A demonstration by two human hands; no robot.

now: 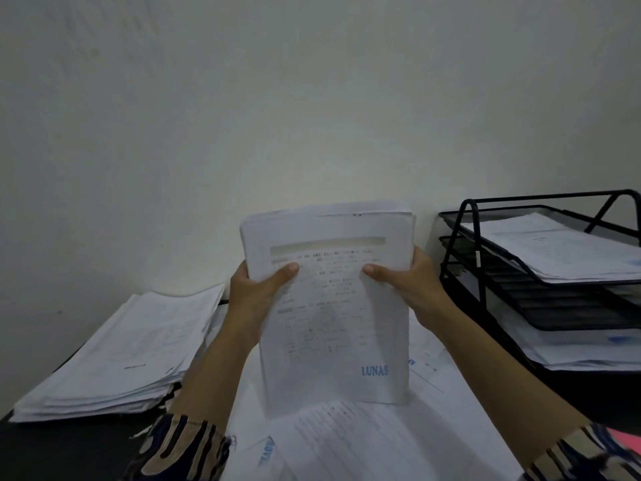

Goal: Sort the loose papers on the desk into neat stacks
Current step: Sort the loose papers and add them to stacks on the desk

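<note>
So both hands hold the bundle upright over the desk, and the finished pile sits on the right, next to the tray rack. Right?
Not quite. The head view shows the finished pile on the left; the tray rack stands on the right. Both the left hand and right hand do hold the bundle upright.

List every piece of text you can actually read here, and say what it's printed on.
"LUNAS": blue stamp, lower right of the front sheet of the bundle of papers gripped upright by the left hand and right hand.
Body text on that sheet: too blurred.
Blue stamps on the loose sheets below: unreadable.
Left stack and tray papers: too small.
</note>
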